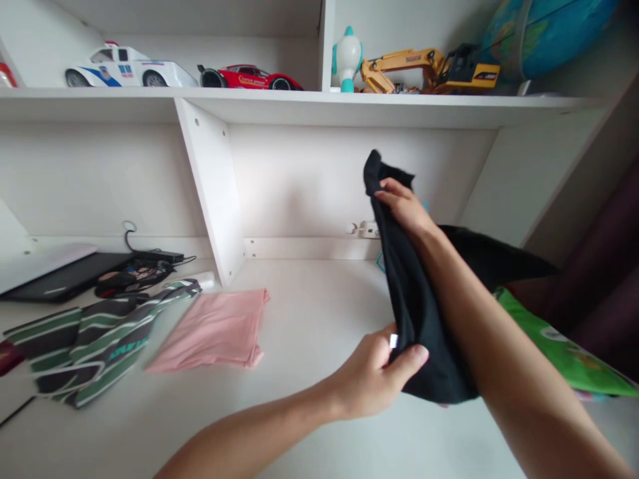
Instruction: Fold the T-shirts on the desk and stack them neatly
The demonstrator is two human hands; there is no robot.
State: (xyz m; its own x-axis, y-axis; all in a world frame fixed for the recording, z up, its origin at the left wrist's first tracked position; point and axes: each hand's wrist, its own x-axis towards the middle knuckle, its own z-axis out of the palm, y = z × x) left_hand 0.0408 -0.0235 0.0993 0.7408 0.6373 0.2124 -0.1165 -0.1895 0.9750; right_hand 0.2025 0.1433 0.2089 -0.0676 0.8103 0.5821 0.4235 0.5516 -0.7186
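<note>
A black garment (417,299) hangs in the air over the white desk, partly bunched, so its kind is unclear. My left hand (372,376) grips its lower left edge, thumb on top, beside a small white tag. Higher up, my right hand (407,209) pinches the upper end of the cloth, which folds over above the fingers. To the left, a folded pink garment (219,329) lies flat on the desk. Beyond it is a green, black and white striped garment (100,339), loosely spread.
On the right lie a green garment or bag (559,346) and more black cloth (492,256). A white divider (207,179) stands on the desk (304,319). At the back left are a laptop (64,276) and cables. The overhead shelf (279,103) carries toy vehicles and a globe (549,40).
</note>
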